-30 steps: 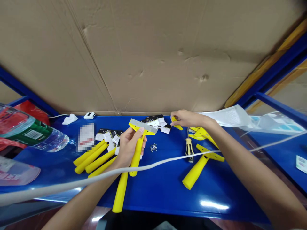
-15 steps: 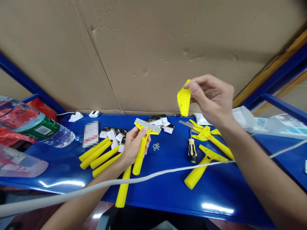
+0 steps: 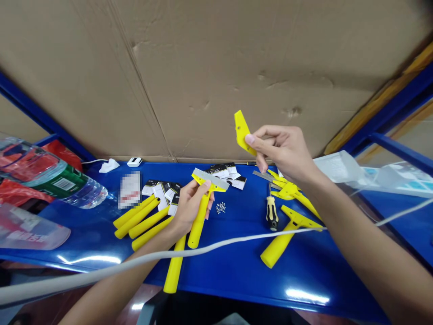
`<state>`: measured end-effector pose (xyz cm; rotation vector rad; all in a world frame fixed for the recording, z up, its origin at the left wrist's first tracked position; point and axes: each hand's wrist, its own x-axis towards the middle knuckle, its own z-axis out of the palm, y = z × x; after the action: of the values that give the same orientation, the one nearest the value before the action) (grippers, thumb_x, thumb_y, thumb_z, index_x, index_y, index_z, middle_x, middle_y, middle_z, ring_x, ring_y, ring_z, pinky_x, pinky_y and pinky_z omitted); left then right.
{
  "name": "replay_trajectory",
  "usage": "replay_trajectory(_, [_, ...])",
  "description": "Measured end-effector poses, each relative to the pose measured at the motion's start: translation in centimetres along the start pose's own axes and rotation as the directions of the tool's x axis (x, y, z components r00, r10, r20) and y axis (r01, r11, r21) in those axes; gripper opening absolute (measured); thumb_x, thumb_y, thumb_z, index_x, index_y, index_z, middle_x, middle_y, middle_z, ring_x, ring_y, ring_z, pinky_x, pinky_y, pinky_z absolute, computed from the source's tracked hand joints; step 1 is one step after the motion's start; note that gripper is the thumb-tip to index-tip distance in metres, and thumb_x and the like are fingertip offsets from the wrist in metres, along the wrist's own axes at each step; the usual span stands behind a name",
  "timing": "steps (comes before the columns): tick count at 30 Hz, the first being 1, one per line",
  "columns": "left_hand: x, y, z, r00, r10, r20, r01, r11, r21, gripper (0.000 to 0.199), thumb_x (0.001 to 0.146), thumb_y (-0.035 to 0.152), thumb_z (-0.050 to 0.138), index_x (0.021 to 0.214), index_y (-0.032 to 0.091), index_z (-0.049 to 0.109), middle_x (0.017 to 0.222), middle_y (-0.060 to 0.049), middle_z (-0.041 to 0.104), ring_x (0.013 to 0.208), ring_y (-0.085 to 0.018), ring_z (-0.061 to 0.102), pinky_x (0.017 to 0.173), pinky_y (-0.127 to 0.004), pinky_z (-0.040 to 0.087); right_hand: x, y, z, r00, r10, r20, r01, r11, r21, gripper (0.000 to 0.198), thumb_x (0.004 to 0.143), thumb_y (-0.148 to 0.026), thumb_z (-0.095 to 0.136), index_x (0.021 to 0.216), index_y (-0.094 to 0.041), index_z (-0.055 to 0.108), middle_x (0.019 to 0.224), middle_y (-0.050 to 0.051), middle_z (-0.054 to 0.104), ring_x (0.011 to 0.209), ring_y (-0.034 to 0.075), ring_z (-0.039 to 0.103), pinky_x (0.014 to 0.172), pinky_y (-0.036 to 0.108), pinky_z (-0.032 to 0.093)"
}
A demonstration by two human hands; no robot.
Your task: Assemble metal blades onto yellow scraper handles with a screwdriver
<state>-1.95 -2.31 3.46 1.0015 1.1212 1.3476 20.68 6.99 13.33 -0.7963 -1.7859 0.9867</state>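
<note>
My left hand [image 3: 189, 204] is closed around a yellow scraper [image 3: 200, 219], its thumb pressing at the head where a flat metal blade [image 3: 210, 178] lies across. Raised in front of the cardboard, my right hand [image 3: 282, 146] pinches a small yellow plastic plate [image 3: 241, 128] with a hole in it. Just right of the scraper lies a small heap of screws and nuts [image 3: 220, 207]. A screwdriver [image 3: 271, 211] with a cream and black handle rests below my right hand. Further yellow scraper bodies [image 3: 279, 246] and loose yellow plates [image 3: 275, 176] are at the right.
Several yellow handles [image 3: 138, 218] lie at the left beside black-and-white card packs [image 3: 164, 193]. A large water bottle [image 3: 64, 180] and a clear plastic cup [image 3: 34, 228] stand at the left edge. A white cable [image 3: 216, 247] crosses the view above the blue table [image 3: 233, 271].
My right hand has moved left and slightly down, and the yellow plate has turned so its free end points up. My left hand holds the scraper almost unmoved.
</note>
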Motion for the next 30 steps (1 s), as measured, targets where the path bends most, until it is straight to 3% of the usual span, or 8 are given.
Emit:
replay_trajectory(6, [0.0,0.1,0.2,1.0,0.006,-0.003,-0.006,1.0,-0.003,0.04,0.091,0.055,0.079,0.087,0.02,0.059,0.068,0.002,0.066,0.042,-0.01,0.055,0.032,-0.021,0.046,-0.2,-0.1,0.3,0.999,0.024,0.027,-0.023,0.999,-0.041,0.045,0.089,-0.066,0.081,0.08,-0.023,0.072,0.046,-0.004,0.052,0.041,0.011,0.043,0.047,0.032,0.033])
replay_trajectory(11, [0.1,-0.3,0.1,1.0,0.011,0.004,-0.011,1.0,0.002,0.038,0.092,0.053,0.079,0.089,0.019,0.061,0.067,0.003,0.066,0.042,-0.01,0.053,0.031,-0.02,0.046,-0.4,0.1,1.3,0.977,0.064,0.205,-0.052,0.997,-0.065,0.05,0.087,-0.072,0.078,0.078,-0.022,0.076,0.053,-0.003,0.05,0.048,0.01,0.038,0.046,0.03,0.028])
replay_trajectory(16, [0.0,-0.8,-0.3,0.998,0.029,0.047,-0.032,0.998,0.052,0.037,0.094,0.054,0.077,0.099,0.019,0.064,0.071,0.002,0.068,0.046,-0.012,0.058,0.034,-0.021,0.049,-0.4,1.6,3.2,0.942,0.025,0.333,-0.007,0.998,-0.056,0.041,0.093,-0.059,0.077,0.079,-0.021,0.076,0.079,0.001,0.067,0.064,0.012,0.055,0.055,0.028,0.044])
replay_trajectory(20, [0.0,-0.9,-0.4,0.997,0.039,0.068,-0.043,0.996,0.073,0.037,0.095,0.053,0.075,0.102,0.019,0.064,0.07,0.002,0.069,0.044,-0.011,0.056,0.035,-0.021,0.049,-0.5,2.7,4.2,0.909,0.063,0.413,-0.06,0.998,-0.02,0.027,0.092,-0.047,0.079,0.09,-0.02,0.08,0.092,0.004,0.077,0.078,0.015,0.066,0.069,0.029,0.053])
replay_trajectory(30, [-0.1,-1.1,-0.4,0.992,0.043,0.116,-0.047,0.998,0.032,0.03,0.101,0.048,0.067,0.097,0.019,0.062,0.078,0.001,0.066,0.046,-0.008,0.054,0.039,-0.021,0.046,-0.5,3.5,5.1,0.93,0.14,0.339,-0.148,0.989,-0.005,0.016,0.085,-0.036,0.084,0.088,-0.02,0.084,0.092,0.006,0.083,0.081,0.019,0.073,0.075,0.033,0.057])
